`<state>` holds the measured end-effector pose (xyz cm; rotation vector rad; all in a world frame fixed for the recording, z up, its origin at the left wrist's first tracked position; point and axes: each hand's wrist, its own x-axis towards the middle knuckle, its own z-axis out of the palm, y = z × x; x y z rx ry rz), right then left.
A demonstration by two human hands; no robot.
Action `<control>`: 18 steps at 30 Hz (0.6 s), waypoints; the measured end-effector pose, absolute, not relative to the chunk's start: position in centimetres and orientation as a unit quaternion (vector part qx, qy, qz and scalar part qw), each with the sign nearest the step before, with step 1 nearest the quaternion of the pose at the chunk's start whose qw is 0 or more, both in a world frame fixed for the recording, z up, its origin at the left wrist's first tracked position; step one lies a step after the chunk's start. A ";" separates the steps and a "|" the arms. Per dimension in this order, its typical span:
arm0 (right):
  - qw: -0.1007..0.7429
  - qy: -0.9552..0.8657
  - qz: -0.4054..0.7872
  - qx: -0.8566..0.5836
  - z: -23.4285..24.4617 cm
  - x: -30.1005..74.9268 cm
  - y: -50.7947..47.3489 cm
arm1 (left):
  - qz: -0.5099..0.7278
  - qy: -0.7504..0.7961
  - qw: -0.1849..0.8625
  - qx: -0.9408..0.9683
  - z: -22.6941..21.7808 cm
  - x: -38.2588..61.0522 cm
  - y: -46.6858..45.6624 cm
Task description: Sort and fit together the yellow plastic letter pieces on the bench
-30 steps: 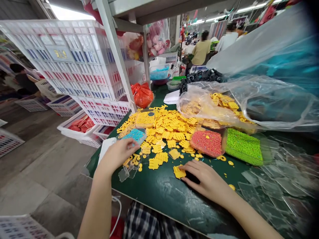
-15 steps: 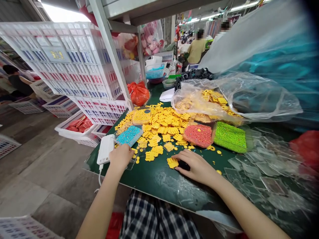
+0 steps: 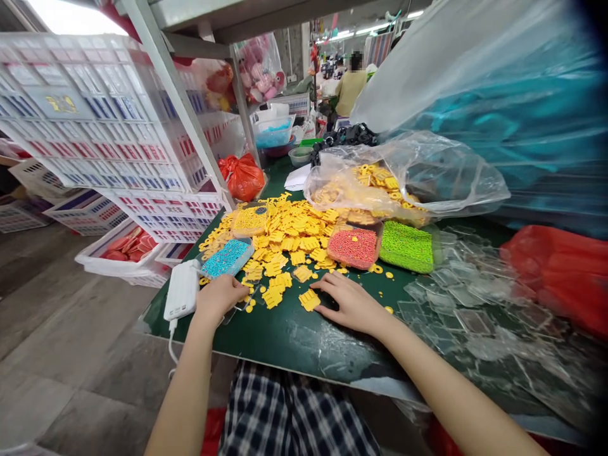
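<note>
The left hand [image 3: 217, 299] has drawn back to the near side, baring the blue beads [image 3: 228, 258], curled nearly closed (on what, if anything, I cannot tell), while the right hand [image 3: 349, 301], loosely curved, grips a yellow piece [image 3: 309, 300] on the near worktop [image 3: 285, 339].

Head-worn view, forward and down

Forearms [image 3: 187, 386] bare; navy-and-white checked garment [image 3: 259, 411], perhaps trousers.
</note>
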<state>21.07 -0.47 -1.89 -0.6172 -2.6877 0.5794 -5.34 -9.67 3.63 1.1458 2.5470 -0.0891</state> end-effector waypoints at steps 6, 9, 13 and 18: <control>0.147 -0.939 0.195 -0.242 -1.7 20.8 -0.7 | 0.017 0.906 0.173 0.386 2.8 -5.8 -9.4; 0.143 -0.934 0.195 -0.265 -1.5 20.6 -0.8 | 0.038 0.902 0.181 0.391 2.9 -5.3 -9.5; 0.147 -0.927 0.222 -0.265 -1.3 20.8 -0.8 | 0.083 0.891 0.122 0.429 3.4 -4.4 -9.8; 0.144 -0.936 0.230 -0.225 -1.0 21.3 -0.5 | 0.220 0.833 0.036 0.507 3.3 -2.9 -9.9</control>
